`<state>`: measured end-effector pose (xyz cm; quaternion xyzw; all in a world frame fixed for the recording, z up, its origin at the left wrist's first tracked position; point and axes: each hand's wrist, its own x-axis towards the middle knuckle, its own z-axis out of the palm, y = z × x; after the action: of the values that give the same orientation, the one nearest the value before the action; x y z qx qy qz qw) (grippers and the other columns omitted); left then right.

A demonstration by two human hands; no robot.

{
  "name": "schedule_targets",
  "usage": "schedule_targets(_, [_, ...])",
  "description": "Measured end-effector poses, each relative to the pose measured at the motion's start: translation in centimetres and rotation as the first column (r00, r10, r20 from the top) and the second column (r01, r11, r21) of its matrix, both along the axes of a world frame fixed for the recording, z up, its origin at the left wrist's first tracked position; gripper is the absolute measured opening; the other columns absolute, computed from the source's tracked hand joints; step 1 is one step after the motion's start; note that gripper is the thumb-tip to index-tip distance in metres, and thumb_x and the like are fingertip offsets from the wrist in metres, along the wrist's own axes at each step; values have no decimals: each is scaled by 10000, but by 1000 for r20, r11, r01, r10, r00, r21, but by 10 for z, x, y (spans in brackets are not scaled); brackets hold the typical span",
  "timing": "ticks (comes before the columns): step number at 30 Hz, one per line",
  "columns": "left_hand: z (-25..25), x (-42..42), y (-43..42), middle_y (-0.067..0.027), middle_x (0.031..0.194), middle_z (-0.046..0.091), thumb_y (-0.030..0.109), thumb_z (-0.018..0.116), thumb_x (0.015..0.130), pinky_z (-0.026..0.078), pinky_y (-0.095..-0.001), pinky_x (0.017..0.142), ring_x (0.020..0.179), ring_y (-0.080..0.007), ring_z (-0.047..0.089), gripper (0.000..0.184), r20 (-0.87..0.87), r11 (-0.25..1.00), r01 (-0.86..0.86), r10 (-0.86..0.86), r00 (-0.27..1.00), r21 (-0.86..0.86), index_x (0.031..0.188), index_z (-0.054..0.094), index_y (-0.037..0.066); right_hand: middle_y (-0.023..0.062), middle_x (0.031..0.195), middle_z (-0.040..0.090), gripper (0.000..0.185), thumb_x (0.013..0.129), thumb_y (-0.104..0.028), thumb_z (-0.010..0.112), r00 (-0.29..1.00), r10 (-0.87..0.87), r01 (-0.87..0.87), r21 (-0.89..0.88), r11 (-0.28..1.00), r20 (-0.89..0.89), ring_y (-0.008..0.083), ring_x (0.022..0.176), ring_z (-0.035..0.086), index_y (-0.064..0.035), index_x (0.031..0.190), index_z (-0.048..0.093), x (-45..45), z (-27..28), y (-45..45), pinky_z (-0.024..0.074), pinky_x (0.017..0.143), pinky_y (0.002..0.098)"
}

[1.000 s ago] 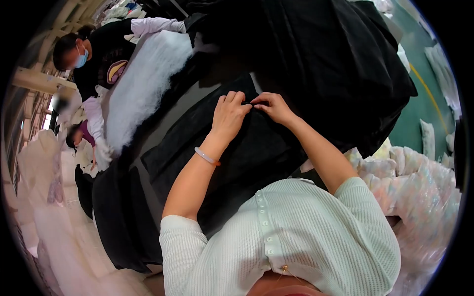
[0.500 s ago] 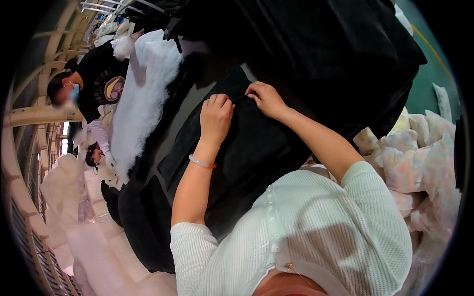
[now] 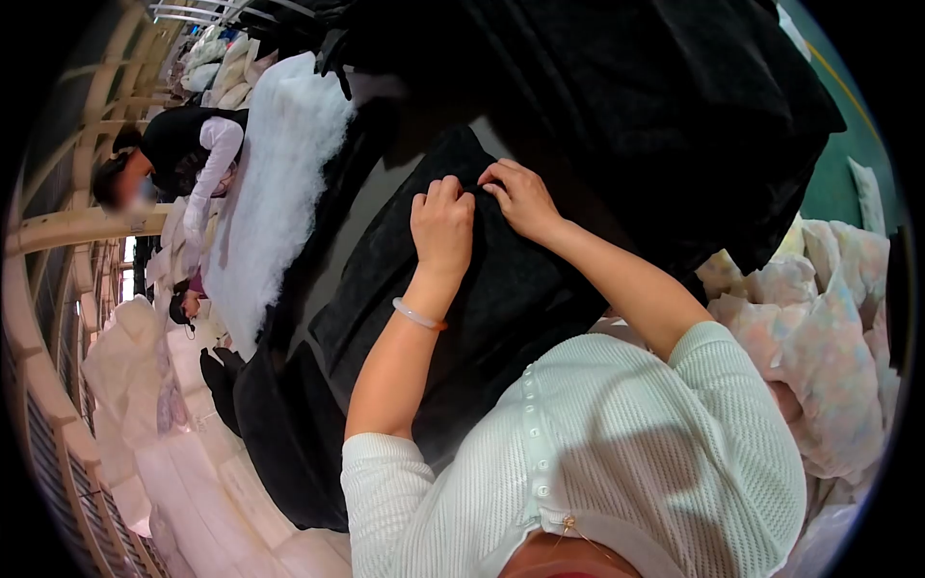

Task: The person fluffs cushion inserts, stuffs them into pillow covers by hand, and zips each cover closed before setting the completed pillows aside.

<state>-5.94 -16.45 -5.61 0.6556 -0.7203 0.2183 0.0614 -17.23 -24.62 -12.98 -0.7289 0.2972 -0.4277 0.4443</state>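
A large piece of black fabric (image 3: 385, 279) lies spread over the work surface in front of me, its near part against my body. My left hand (image 3: 443, 226) is closed on the fabric's upper edge, with its fingers curled down. Close to its right, my right hand (image 3: 523, 199) pinches the same edge between thumb and fingertips. A narrow gap separates the two hands. What lies under the fingers is dark and hard to make out.
A tall heap of black cloth (image 3: 665, 106) stands beyond my right hand. White fluffy batting (image 3: 284, 164) lies to the left, with a co-worker (image 3: 178, 159) bending beside it. Stuffed plastic bags (image 3: 819, 337) sit at the right, and pale bundles (image 3: 193, 482) at lower left.
My left hand has slid right along the edge, closer to my right hand, which stays nearly in place. The co-worker at left has shifted their arms.
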Motion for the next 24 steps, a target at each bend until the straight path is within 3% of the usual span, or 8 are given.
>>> schedule_targets(2, [-1,-1,-1,-34,827,535,62,698,697,441,-332,693,827,-213,577,94,-17,1000,-25,25,1000,0,702,607,86,130,889,611,44,859,-55,621,1000,5,-5,10,1000,7,340,847,609,-23,889,621,1,-1,0,480,733,414])
schedule_targets(4, [-1,-1,0,-60,831,531,55,758,663,454,-363,679,836,-258,573,196,-349,996,-85,71,935,-24,727,573,60,130,902,610,36,864,-61,621,1000,8,-9,22,1000,9,349,854,608,-32,885,621,0,-2,2,481,741,430])
schedule_targets(5, [-1,2,1,-87,815,530,87,824,631,465,-395,678,809,-303,563,323,-390,993,-117,100,915,-21,771,537,44,131,907,606,38,858,-55,619,1000,10,-9,17,1000,-23,347,861,606,-34,889,620,-1,-2,2,482,744,428])
schedule_targets(10, [6,18,9,-96,799,560,159,854,642,475,-391,703,764,-299,565,370,-477,973,-209,232,848,102,826,554,45,129,914,592,81,823,-37,622,999,-2,1,-10,1000,-52,332,899,594,-36,903,610,-2,7,15,482,771,423])
schedule_targets(12, [11,23,15,-98,828,578,137,824,683,481,-374,716,790,-286,577,314,-687,971,-122,232,689,206,886,605,39,114,937,579,146,789,-32,640,999,-29,26,-74,997,-32,316,948,572,-45,929,598,-3,8,18,469,818,418])
schedule_targets(17, [18,11,39,-93,842,592,61,705,796,480,-374,735,832,-282,598,129,-468,986,-164,156,870,25,895,628,33,93,955,556,219,757,-20,665,998,-52,47,-166,985,-31,308,986,544,-72,955,589,4,5,25,448,852,414])
schedule_targets(21, [10,8,32,-89,832,594,57,685,806,486,-390,721,836,-290,595,87,-512,975,-208,140,848,-77,861,618,51,89,945,545,235,737,1,672,991,-112,106,-79,991,-78,313,979,537,-86,940,594,4,10,26,444,848,413])
schedule_targets(24, [13,9,31,-87,850,593,43,671,813,490,-389,706,836,-291,601,75,-562,982,-182,122,818,-53,862,616,49,83,925,551,191,744,30,682,986,-125,108,-150,983,-107,298,959,546,-58,901,616,-1,10,26,457,813,394])
